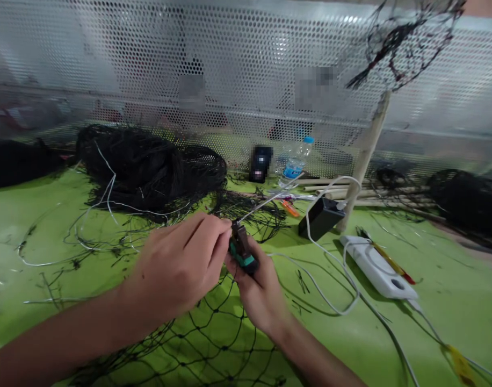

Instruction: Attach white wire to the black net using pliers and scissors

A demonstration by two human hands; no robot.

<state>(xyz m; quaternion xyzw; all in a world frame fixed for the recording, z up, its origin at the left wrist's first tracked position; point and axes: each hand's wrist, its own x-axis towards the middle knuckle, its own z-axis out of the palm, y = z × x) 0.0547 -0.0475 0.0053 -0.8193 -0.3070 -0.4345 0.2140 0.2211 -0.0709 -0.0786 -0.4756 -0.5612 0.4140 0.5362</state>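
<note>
My right hand [262, 293] is wrapped round a small black and green tool [243, 250] at the centre of the view. Just left of it, my left hand [185, 263] is closed, with its thumb and fingertips pinched at the tool's top end; what they grip is hidden. A thin, straight rod [270, 199] reaches from the tool's top up to the right. Black knotted netting [217, 338] spreads below both hands over the green surface [310, 344].
Black net heaps [137, 166] and loose wire [82, 242] lie left. A bottle [295, 164] and phone [260, 164] stand behind. Right are a black box [320, 217], white power strip [378, 269], cables and an upright stick [366, 156]. Perforated metal [238, 59] forms the back.
</note>
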